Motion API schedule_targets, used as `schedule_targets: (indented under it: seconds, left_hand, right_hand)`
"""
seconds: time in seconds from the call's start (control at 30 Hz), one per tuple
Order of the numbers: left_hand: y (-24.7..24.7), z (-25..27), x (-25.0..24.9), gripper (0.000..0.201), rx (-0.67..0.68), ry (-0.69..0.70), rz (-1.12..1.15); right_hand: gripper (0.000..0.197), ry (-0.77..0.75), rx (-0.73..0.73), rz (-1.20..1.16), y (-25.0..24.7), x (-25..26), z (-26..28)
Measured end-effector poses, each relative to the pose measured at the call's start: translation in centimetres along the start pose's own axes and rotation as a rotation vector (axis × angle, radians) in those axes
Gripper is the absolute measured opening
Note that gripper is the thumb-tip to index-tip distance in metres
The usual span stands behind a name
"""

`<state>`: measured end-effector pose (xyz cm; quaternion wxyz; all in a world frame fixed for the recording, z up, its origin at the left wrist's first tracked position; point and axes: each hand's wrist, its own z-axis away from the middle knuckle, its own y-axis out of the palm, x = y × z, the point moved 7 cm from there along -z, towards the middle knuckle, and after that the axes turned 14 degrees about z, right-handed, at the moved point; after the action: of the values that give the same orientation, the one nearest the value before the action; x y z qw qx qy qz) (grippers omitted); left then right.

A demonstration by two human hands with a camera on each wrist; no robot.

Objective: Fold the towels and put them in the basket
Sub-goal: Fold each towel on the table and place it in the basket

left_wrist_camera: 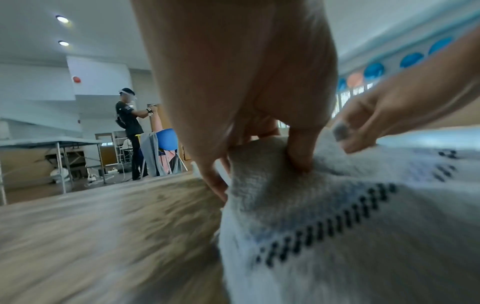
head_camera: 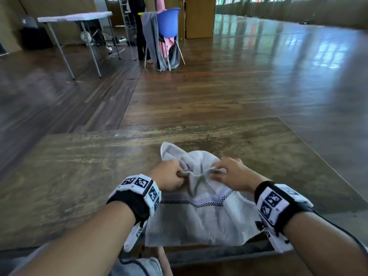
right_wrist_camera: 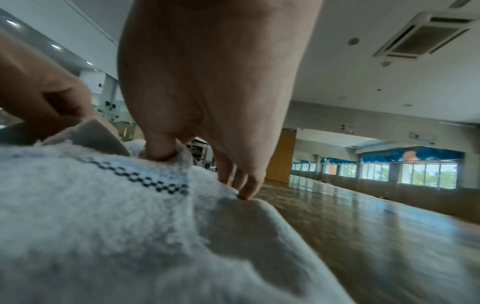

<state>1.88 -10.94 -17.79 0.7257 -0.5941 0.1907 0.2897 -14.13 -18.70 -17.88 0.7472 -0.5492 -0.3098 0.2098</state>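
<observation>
Left hand (head_camera: 169,177) and right hand (head_camera: 232,174) pinching bunched white towel (head_camera: 201,214) on wooden table (head_camera: 69,176); folding barely begun, likely needing spreading flat next.

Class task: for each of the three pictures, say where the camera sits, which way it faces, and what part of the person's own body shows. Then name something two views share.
Head: worn on the head, looks forward and down; both forearms, left hand and right hand pinch the towel on the table.
Left wrist: low, looks along the left hand's fingers pinching towel; right hand at right.
Right wrist: low, looks along the right hand's fingers on towel; left hand at left.
Shared: head and left wrist both show the blue chair.
</observation>
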Motion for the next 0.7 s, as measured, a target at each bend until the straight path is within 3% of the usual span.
schedule_targets:
  seconds: [0.1, 0.2, 0.27, 0.4, 0.5, 0.6, 0.7]
  left_hand:
    - [-0.6, -1.8, -1.5, 0.045, 0.151, -0.001, -0.008]
    - [-3.9, -4.2, -3.9, 0.031, 0.210, -0.020, -0.059]
    - [-7.9, -6.0, -6.0, 0.029, 0.074, 0.023, -0.053]
    - [-16.5, -7.7, -8.6, 0.041, -0.405, 0.108, -0.066]
    - [-20.1, -7.5, -8.8, 0.027, -0.578, 0.140, -0.122]
    - [-22.2, -6.3, -7.6, 0.033, -0.715, 0.134, -0.075]
    - [-22.6, -5.1, -7.0, 0.022, -0.768, 0.134, -0.030]
  right_hand:
    - [0.032, -0.101, 0.058, 0.048, -1.4, 0.3, -1.5]
    - [0.042, -0.151, 0.083, 0.074, -5.8, -0.2, -3.2]
    - [0.041, -0.124, -0.101, 0.007, -10.8, -1.3, -4.8]
    - [0.034, -0.061, -0.549, -0.114, -20.1, -3.4, -6.5]
    - [0.026, -0.031, -0.648, -0.151, -23.4, -4.8, -7.0]
    - [0.028, 0.081, -0.722, -0.157, -24.7, -7.6, -6.2]
    - [0.025, 0.165, -0.728, -0.172, -24.7, -9.8, -5.4]
